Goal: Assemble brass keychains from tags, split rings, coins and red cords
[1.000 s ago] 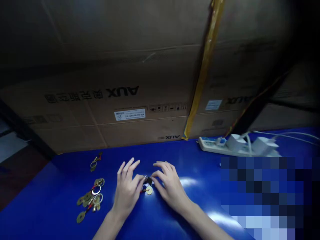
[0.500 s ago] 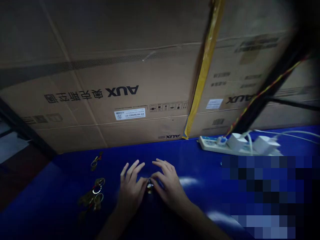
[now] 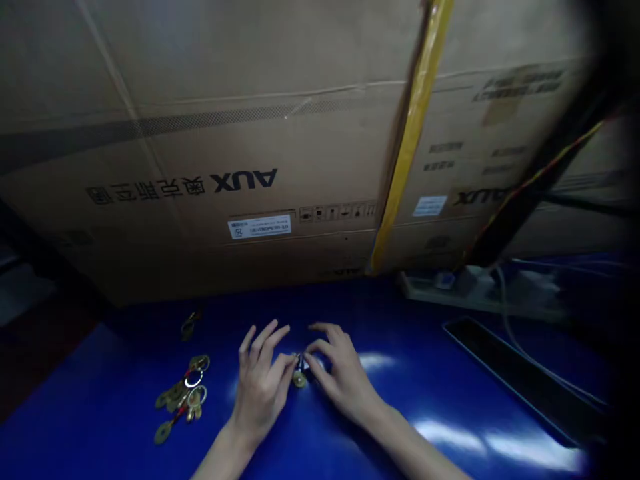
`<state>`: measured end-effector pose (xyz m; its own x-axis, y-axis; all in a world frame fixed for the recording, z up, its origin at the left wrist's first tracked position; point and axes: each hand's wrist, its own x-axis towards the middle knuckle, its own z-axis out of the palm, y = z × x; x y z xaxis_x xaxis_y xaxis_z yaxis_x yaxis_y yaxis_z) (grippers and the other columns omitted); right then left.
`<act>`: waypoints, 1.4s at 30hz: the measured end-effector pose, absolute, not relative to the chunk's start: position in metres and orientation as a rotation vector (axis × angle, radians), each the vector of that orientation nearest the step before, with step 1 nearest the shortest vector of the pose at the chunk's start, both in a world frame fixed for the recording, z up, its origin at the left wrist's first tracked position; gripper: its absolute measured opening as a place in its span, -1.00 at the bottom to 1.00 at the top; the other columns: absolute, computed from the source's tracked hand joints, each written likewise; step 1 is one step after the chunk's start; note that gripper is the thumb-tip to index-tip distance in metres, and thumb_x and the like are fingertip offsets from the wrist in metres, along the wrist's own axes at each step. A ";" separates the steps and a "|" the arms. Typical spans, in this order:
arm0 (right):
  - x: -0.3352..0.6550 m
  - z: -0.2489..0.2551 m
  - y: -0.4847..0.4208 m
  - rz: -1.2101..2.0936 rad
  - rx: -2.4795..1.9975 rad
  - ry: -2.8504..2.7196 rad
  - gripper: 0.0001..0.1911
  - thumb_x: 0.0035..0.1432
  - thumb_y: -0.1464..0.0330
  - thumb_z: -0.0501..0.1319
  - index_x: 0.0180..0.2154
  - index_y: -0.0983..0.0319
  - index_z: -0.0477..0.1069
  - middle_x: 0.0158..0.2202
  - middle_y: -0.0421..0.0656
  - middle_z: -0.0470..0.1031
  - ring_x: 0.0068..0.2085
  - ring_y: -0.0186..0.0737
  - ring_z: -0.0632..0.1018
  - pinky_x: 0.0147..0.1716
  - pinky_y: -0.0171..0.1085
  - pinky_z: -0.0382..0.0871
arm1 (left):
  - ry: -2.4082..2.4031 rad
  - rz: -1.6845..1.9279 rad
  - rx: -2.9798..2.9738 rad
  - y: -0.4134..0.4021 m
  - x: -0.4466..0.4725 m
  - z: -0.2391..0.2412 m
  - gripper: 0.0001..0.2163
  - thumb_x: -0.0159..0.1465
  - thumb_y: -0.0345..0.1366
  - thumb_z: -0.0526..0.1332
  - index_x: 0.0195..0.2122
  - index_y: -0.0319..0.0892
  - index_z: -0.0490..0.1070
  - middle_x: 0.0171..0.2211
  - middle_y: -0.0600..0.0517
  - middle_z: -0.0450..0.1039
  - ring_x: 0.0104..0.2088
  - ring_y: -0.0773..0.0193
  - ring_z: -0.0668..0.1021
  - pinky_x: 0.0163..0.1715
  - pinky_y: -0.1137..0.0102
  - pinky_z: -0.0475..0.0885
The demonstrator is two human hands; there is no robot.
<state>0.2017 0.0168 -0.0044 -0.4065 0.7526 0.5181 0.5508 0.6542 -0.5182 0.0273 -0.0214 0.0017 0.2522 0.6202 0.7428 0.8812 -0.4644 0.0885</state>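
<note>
A small keychain with a round brass coin [image 3: 299, 380] is low in the middle, on or just over the blue tabletop. My left hand [image 3: 265, 383] pinches its upper end between thumb and index finger, the other fingers raised and spread. From the other side, my right hand [image 3: 340, 373] brings its thumb and index finger together at the same upper part. The fingertips hide most of the join there. To the left lies a pile of coin keychains [image 3: 185, 393] with silver rings, red cords and brass coins. A separate keychain [image 3: 188, 327] rests behind that pile.
Large cardboard boxes [image 3: 190, 140] stand along the back of the blue tabletop [image 3: 100, 400], with yellow tape [image 3: 407, 147] down one edge. At the right are a white power strip [image 3: 425, 288] with plugs and cables, and a flat black phone-like device [image 3: 520, 380].
Both hands stay almost in place, still pinching at the small keychain. Its coin now shows face-on, slightly lower. The lighting on the table and boxes differs.
</note>
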 end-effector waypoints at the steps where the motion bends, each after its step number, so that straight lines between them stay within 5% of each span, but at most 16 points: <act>1: 0.202 -0.004 0.017 0.343 -0.998 -2.119 -0.93 0.20 0.43 0.16 -0.31 0.17 0.41 -0.02 -0.05 0.40 0.05 -0.03 0.39 -0.04 -0.01 0.32 | -1.384 -1.048 -2.184 -0.022 0.027 0.002 -0.90 0.27 -0.42 0.18 -0.30 -0.11 0.47 0.03 -0.06 0.43 0.15 0.04 0.36 0.15 -0.06 0.19; 19: 0.206 -0.008 0.024 0.351 -1.054 -2.192 -0.91 0.21 0.41 0.15 -0.33 0.19 0.43 -0.20 -0.10 0.43 -0.12 -0.11 0.43 -0.17 -0.11 0.32 | -1.424 -1.240 -2.147 -0.019 0.019 0.003 -0.93 0.26 -0.40 0.21 -0.33 -0.10 0.46 -0.02 -0.04 0.42 0.13 0.04 0.36 0.13 -0.07 0.19; 28: 0.196 0.001 0.010 0.393 -0.892 -2.436 -0.95 0.18 0.37 0.22 -0.27 0.15 0.44 -0.15 -0.14 0.41 -0.08 -0.15 0.40 -0.08 -0.12 0.29 | -1.516 -1.260 -2.035 -0.014 0.004 0.006 -0.92 0.26 -0.40 0.20 -0.36 -0.11 0.44 -0.02 -0.05 0.40 0.14 0.03 0.33 0.13 -0.06 0.16; 36: 0.194 0.004 0.007 0.363 -0.939 -2.485 -0.60 0.11 0.24 0.29 0.01 0.10 0.37 -0.03 -0.09 0.39 -0.01 -0.05 0.37 -0.01 -0.06 0.26 | -1.554 -1.218 -2.041 -0.011 0.001 0.005 -0.93 0.26 -0.40 0.20 -0.35 -0.10 0.44 -0.02 -0.04 0.40 0.14 0.03 0.33 0.12 -0.05 0.17; 42: 0.188 -0.001 0.007 0.258 -0.873 -2.546 -0.90 0.19 0.34 0.20 -0.22 0.12 0.45 -0.08 -0.12 0.42 -0.02 -0.09 0.38 0.06 -0.01 0.19 | -1.519 -1.195 -2.085 -0.012 0.003 0.001 -0.93 0.26 -0.39 0.20 -0.34 -0.09 0.44 -0.01 -0.05 0.40 0.14 0.03 0.34 0.11 -0.06 0.19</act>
<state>0.1879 0.0066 -0.0014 -0.7069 0.6198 0.3408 0.5387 0.7840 -0.3084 0.0032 -0.0125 0.0008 0.0965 0.6428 0.7599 0.8900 -0.3976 0.2233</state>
